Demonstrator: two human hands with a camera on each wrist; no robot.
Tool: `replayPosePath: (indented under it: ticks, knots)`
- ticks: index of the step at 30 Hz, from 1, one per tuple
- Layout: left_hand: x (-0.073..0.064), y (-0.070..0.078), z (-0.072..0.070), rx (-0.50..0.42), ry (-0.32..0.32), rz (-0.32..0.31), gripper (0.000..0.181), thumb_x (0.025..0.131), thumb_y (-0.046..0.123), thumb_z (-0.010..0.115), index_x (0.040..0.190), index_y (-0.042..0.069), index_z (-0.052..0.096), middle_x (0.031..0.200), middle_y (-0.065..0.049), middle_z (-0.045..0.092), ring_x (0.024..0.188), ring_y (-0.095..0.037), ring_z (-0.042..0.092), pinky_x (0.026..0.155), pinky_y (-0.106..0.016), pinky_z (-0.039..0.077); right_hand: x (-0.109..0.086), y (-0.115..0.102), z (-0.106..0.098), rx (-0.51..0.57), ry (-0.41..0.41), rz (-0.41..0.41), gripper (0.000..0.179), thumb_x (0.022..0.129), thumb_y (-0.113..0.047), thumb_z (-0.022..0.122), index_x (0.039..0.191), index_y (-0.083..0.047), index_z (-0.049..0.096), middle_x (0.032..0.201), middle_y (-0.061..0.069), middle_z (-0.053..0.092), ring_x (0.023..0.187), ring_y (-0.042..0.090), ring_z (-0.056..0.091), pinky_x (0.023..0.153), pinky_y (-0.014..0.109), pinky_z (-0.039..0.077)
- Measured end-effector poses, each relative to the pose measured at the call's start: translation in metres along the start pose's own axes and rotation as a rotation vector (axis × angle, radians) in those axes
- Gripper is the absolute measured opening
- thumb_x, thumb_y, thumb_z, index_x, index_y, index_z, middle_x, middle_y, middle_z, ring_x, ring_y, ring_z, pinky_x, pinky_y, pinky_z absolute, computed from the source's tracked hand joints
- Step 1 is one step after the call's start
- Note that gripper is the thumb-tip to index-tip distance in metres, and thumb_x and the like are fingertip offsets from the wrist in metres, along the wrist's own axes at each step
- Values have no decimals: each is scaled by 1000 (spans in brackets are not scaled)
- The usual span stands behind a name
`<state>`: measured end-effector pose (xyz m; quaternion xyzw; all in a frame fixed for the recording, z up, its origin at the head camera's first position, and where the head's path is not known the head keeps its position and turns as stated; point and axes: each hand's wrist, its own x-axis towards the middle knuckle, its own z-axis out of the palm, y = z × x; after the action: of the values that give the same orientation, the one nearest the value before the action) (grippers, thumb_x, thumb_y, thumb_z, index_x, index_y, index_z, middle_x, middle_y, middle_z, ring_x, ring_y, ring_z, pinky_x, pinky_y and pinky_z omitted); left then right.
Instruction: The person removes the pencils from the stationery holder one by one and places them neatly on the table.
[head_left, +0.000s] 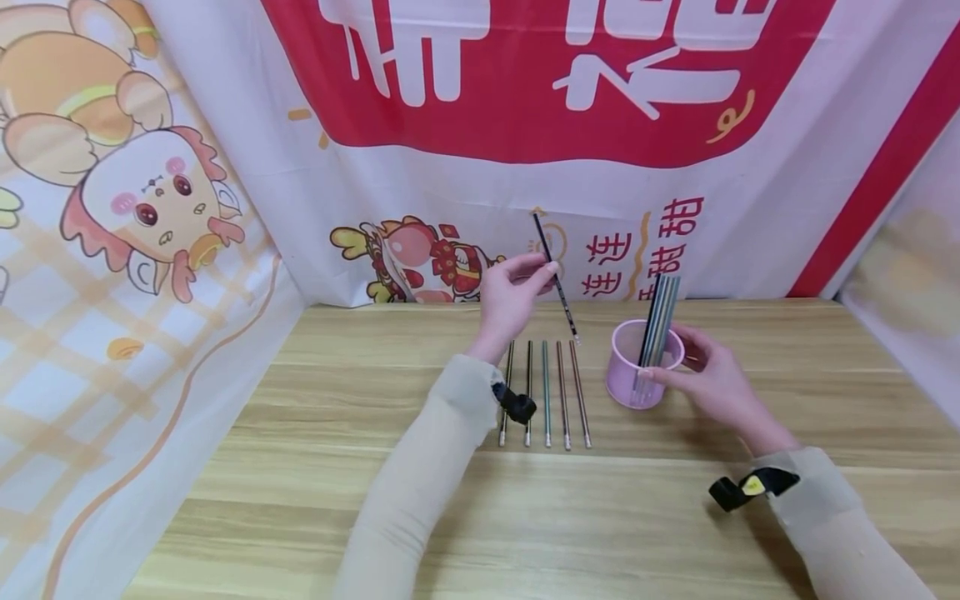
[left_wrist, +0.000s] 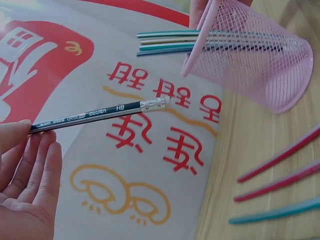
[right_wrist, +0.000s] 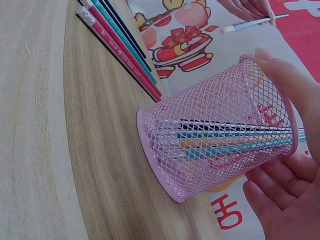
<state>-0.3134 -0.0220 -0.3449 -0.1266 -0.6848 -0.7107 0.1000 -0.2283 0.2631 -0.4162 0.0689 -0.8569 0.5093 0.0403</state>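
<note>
My left hand [head_left: 513, 292] pinches a dark pencil [left_wrist: 95, 115] between thumb and fingers, held above the table's back edge. Its eraser end tilts down to the right in the head view; the left wrist view shows "HB" near the metal band. With the right hand [head_left: 716, 379] I hold a pink mesh pencil cup [right_wrist: 200, 100] by its rim, thumb on one side and fingers on the other. Several pencils [head_left: 663, 304] stand in the cup, eraser ends down, leaning right. To its left, several more lie in a row: dark ones, a teal pencil [head_left: 546, 392] and reddish pencils [head_left: 579, 392].
The wood-grain table [head_left: 300, 467] meets a printed cloth backdrop [head_left: 540, 183] at its back edge. Another patterned cloth [head_left: 247, 350] hangs along the left side. Both wrists wear black straps with small cameras [head_left: 517, 407].
</note>
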Motion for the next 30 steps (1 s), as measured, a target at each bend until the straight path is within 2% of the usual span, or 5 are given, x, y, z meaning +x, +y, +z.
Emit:
replayPosePath:
  ticks: [11,17,20,26,30]
  knots:
    - [-10,0,-45,137,-63,-23,28,93,15,77,117,0,73,102,-9,73,86,-22,73,80,-33,62,0,0,-2,-8,-8,-3,91,87,-32,84,155,1,34,146,28,48,130,47,48,108,63,40]
    - [-19,-4,-70,223,-94,-125,26,95,15,75,119,4,73,106,-8,71,88,-22,72,80,-31,62,-1,-3,-2,-9,-3,-4,91,87,-32,84,156,1,34,146,28,48,130,47,48,109,63,39]
    - [-23,-10,-80,235,-99,-174,26,96,12,73,120,1,71,108,-12,69,88,-24,72,78,-29,62,-1,-4,-2,-8,-1,-5,91,87,-33,84,155,2,35,146,28,48,130,46,48,109,62,39]
    - [-32,-23,-95,308,-111,-257,26,97,8,71,121,-2,71,110,-15,72,85,-23,73,77,-29,62,0,-1,0,-4,-7,0,91,87,-32,85,154,2,35,146,28,48,130,46,49,109,62,40]
    - [-36,-35,-102,347,-117,-289,26,96,8,72,120,-2,71,108,-15,73,84,-23,73,81,-34,63,1,2,0,-3,-7,-1,91,86,-32,85,155,2,35,146,27,48,131,45,48,109,62,40]
